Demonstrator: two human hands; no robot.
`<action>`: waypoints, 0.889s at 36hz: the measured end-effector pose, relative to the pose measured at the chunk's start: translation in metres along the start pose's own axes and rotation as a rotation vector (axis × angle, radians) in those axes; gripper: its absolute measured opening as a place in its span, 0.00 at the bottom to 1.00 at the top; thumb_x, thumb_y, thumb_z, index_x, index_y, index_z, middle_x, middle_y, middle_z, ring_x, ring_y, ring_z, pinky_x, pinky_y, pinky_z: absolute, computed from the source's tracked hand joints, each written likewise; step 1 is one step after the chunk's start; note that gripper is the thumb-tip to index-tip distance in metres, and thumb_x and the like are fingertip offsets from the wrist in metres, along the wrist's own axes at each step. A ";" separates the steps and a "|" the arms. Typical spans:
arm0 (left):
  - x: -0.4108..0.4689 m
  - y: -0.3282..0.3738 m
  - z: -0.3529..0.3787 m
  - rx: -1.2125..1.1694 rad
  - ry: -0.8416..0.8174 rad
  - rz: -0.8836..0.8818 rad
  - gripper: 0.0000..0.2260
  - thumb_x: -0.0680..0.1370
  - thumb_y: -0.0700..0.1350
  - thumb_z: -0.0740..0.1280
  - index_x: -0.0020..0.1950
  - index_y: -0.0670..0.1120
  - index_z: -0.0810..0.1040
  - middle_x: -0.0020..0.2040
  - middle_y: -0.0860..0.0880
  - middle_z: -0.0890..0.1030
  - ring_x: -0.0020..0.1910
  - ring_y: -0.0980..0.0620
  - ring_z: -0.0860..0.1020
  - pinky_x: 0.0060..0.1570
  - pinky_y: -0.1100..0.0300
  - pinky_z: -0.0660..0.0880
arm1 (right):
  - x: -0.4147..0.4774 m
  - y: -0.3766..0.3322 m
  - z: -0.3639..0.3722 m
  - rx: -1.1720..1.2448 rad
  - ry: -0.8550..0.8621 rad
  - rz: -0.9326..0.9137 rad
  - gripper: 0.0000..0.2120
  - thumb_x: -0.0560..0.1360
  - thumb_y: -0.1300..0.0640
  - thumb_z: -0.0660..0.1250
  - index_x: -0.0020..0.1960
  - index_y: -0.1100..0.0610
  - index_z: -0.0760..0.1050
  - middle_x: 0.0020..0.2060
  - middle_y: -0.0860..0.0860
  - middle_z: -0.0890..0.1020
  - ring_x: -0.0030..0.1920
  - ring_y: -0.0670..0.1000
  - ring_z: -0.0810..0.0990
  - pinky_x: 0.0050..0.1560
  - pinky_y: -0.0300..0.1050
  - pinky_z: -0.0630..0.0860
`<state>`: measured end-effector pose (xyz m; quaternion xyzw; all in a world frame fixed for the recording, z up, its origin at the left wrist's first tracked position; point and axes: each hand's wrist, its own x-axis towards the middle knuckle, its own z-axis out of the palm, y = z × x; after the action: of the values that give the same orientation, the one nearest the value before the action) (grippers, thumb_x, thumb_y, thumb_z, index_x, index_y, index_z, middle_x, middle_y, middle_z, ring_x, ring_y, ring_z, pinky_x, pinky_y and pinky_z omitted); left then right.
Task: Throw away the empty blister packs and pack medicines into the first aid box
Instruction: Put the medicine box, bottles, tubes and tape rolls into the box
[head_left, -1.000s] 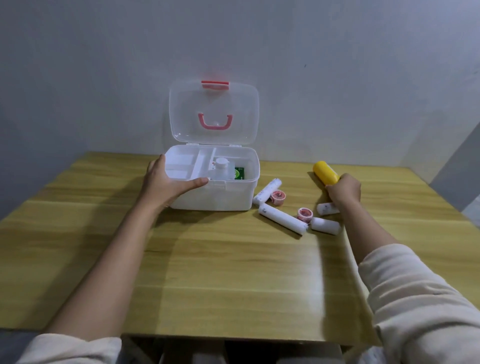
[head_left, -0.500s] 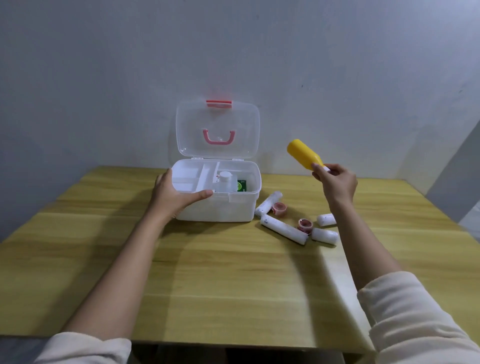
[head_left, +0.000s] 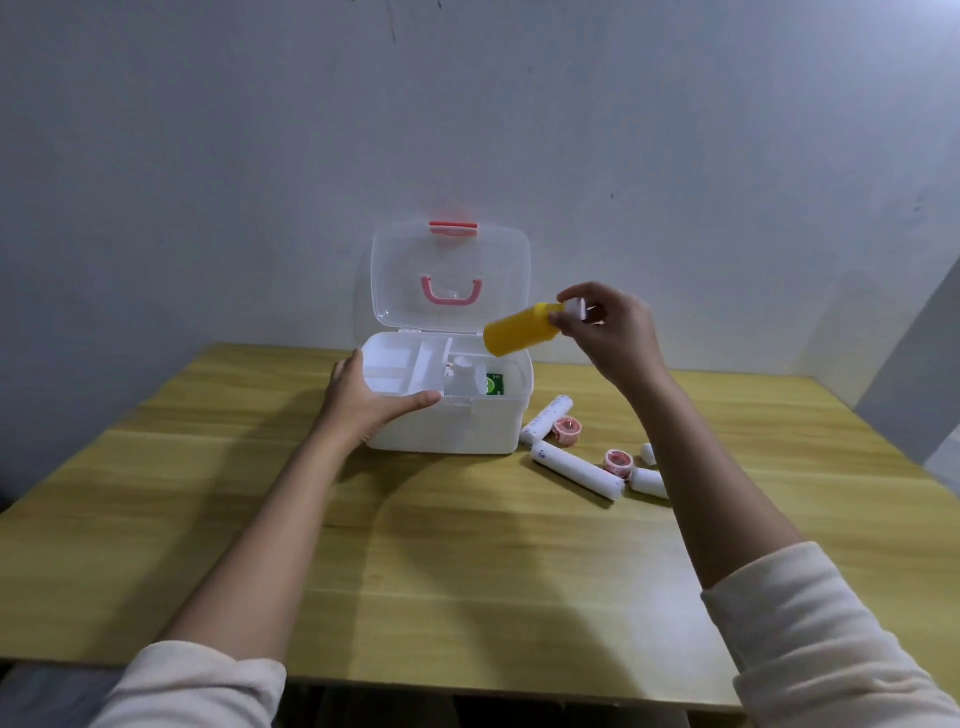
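The white first aid box (head_left: 457, 426) stands open on the wooden table, its clear lid (head_left: 452, 275) upright against the wall. Inside it I see a white bottle (head_left: 462, 379) and a green packet (head_left: 494, 384). My left hand (head_left: 371, 400) grips the box's front left corner. My right hand (head_left: 608, 327) holds a yellow bottle (head_left: 519, 330) by its white cap, tilted in the air over the box's right side. To the right of the box lie white bandage rolls (head_left: 576, 470) and two pink tape rolls (head_left: 567, 431).
The table (head_left: 467, 571) ends at a grey wall behind the box. Its front edge runs close to my sleeves. A shorter white roll (head_left: 649, 482) lies partly behind my right forearm.
My right hand lifted the yellow bottle from the table at the right and carried it up and leftward over the box. My left hand stayed on the box.
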<state>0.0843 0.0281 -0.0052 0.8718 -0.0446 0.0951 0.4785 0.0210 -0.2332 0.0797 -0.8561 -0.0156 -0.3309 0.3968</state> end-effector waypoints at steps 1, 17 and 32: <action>0.001 -0.001 0.001 0.004 0.004 0.004 0.46 0.57 0.63 0.80 0.71 0.51 0.69 0.68 0.46 0.70 0.68 0.47 0.68 0.64 0.52 0.69 | 0.000 -0.001 0.000 -0.028 -0.027 -0.014 0.11 0.70 0.55 0.72 0.51 0.56 0.80 0.39 0.56 0.81 0.39 0.55 0.80 0.40 0.45 0.77; 0.002 -0.002 0.001 -0.006 -0.011 0.014 0.45 0.58 0.61 0.80 0.71 0.51 0.68 0.69 0.47 0.69 0.68 0.47 0.68 0.64 0.52 0.69 | -0.014 -0.005 0.041 -0.204 -0.405 -0.061 0.13 0.72 0.58 0.69 0.56 0.56 0.76 0.49 0.56 0.82 0.46 0.52 0.79 0.52 0.49 0.79; 0.003 -0.004 0.002 -0.007 -0.006 0.023 0.44 0.59 0.60 0.80 0.71 0.50 0.68 0.68 0.46 0.69 0.67 0.47 0.68 0.59 0.55 0.68 | -0.031 0.005 0.056 -0.056 -0.354 -0.001 0.13 0.72 0.57 0.69 0.56 0.57 0.76 0.50 0.56 0.82 0.50 0.53 0.81 0.55 0.50 0.78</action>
<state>0.0877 0.0285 -0.0088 0.8698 -0.0562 0.0979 0.4803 0.0298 -0.1903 0.0324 -0.9118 -0.0765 -0.1754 0.3634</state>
